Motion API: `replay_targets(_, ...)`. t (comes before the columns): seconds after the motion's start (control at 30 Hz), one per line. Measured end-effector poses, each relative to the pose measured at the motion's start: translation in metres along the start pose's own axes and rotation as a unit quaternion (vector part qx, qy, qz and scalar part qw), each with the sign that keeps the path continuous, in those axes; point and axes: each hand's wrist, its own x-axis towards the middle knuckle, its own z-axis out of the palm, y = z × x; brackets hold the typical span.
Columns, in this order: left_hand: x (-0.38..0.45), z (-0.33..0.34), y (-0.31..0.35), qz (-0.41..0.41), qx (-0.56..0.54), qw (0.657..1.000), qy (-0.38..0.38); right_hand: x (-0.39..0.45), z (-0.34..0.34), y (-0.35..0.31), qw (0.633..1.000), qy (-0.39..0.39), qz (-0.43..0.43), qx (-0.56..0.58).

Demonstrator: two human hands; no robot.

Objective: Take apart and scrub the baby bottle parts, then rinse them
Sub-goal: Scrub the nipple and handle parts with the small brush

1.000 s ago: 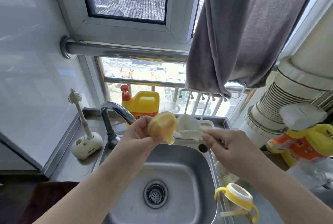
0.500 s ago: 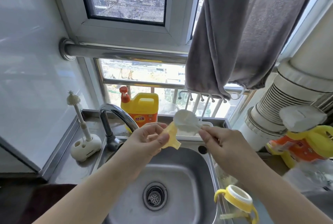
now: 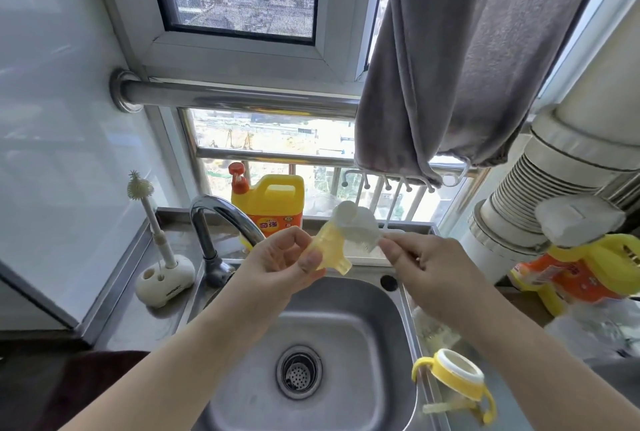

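Note:
My left hand [image 3: 277, 264] pinches a translucent yellow bottle part [image 3: 329, 250] above the steel sink [image 3: 381, 309]. My right hand [image 3: 426, 271] grips the handle of a white bottle brush [image 3: 356, 226], whose round head lies against the yellow part. A yellow handled bottle collar [image 3: 457, 382] with a white rim stands on the counter right of the sink. The faucet [image 3: 221, 219] curves toward my left hand; no water shows.
A yellow detergent jug [image 3: 273, 208] stands behind the faucet. A small nipple brush stands in its white holder [image 3: 162, 278] at the left. A grey towel [image 3: 467, 66] hangs overhead. A ribbed duct [image 3: 540, 195] and a yellow-orange container [image 3: 581, 271] crowd the right.
My left hand turned the yellow part from dome-facing to sideways. The brush head rose from behind the part to rest against its top. Both hands stayed above the sink.

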Motion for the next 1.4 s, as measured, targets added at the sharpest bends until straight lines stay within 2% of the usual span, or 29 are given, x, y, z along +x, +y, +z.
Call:
replay_targets(0.1,0.001,-0.002,-0.001,0.005,-0.008,1.0,0.0,-0.005,0.004,-0.01,0.999,-0.024,-0.036,0.021)
replay_targets(0.17,0.0,-0.003,0.0,0.011,-0.019,1.0,0.002,-0.005,0.004,-0.005,1.0,-0.02,-0.018,0.014)
replay_targets(0.27,-0.001,-0.001,0.002,0.015,-0.091,0.996,0.009,-0.004,0.003,0.01,1.0,-0.005,0.019,0.017)
replay_targets(0.43,0.003,0.001,0.009,-0.075,-0.224,0.971,0.023,-0.015,0.008,0.007,1.0,-0.024,0.005,0.017)
replay_targets(0.53,0.003,0.001,0.011,-0.124,-0.176,0.976,0.045,-0.018,0.006,0.004,1.0,-0.029,0.003,-0.007)
replay_targets(0.6,0.001,0.0,0.01,-0.125,-0.142,0.981,0.034,-0.021,0.005,0.001,0.999,-0.033,0.0,-0.007)
replay_targets(0.7,-0.002,-0.003,0.008,-0.085,-0.067,0.994,0.017,-0.024,0.003,0.0,0.999,-0.031,0.007,-0.017)
replay_targets(0.77,-0.004,-0.003,0.004,-0.055,0.019,0.998,-0.004,-0.019,0.003,0.006,0.999,-0.003,0.033,-0.031)
replay_targets(0.83,-0.005,-0.002,-0.001,-0.03,0.062,0.998,-0.005,-0.016,0.006,0.004,0.998,0.028,0.031,-0.042)
replay_targets(0.97,-0.004,0.001,-0.001,0.018,0.051,0.999,-0.003,-0.015,0.014,-0.008,0.997,0.022,-0.033,-0.069)
replay_targets(1.1,-0.007,0.003,-0.001,0.043,0.084,0.995,-0.02,-0.01,0.01,-0.004,0.996,0.045,-0.007,-0.072)
replay_targets(1.17,-0.007,0.003,-0.001,0.045,0.05,0.998,-0.012,-0.013,0.012,-0.01,0.997,0.018,-0.034,-0.061)
replay_targets(1.23,-0.006,0.001,0.0,0.036,0.024,0.999,-0.003,-0.012,0.012,-0.009,0.997,0.026,-0.037,-0.061)
replay_targets(1.3,-0.006,-0.001,0.0,0.032,0.033,0.999,-0.008,-0.01,0.009,-0.004,0.997,0.041,-0.012,-0.061)
replay_targets(1.4,-0.005,-0.003,-0.001,0.022,0.044,0.999,-0.015,-0.014,0.011,-0.009,0.997,0.002,-0.037,-0.064)
